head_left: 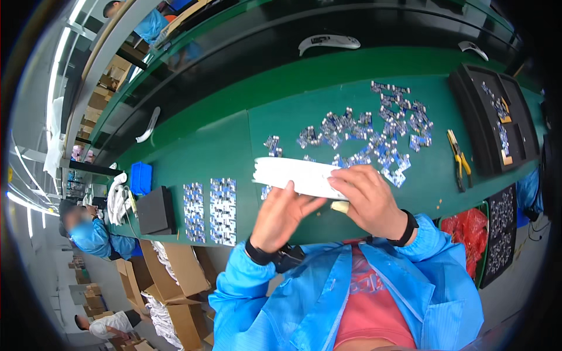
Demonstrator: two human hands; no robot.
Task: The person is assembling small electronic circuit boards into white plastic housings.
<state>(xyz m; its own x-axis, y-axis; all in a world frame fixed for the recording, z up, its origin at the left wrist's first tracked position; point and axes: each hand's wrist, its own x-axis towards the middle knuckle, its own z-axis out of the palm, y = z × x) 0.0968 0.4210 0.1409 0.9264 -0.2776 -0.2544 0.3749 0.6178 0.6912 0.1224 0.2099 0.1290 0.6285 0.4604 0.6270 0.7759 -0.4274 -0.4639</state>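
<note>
Several long white plastic strips or shells, lying together as a bundle (293,174), are held level above the green table. My right hand (369,196) grips the bundle's right end, fingers over the top. A small pale-yellow piece (339,206) shows beneath those fingers; I cannot tell what it is. Against the bundle's near edge rests my left hand (281,215), its fingers spread and touching the white plastic from below. Beyond the bundle, many small blue circuit boards (351,126) lie scattered on the green table (269,228).
Boards stand in tidy rows (222,210) at left, beside a black box (157,210) and a blue bin (141,178). Yellow-handled pliers (459,161) lie right, near a black tray (489,126). White curved shells (329,42) sit on the back ledge. A co-worker (93,234) sits far left.
</note>
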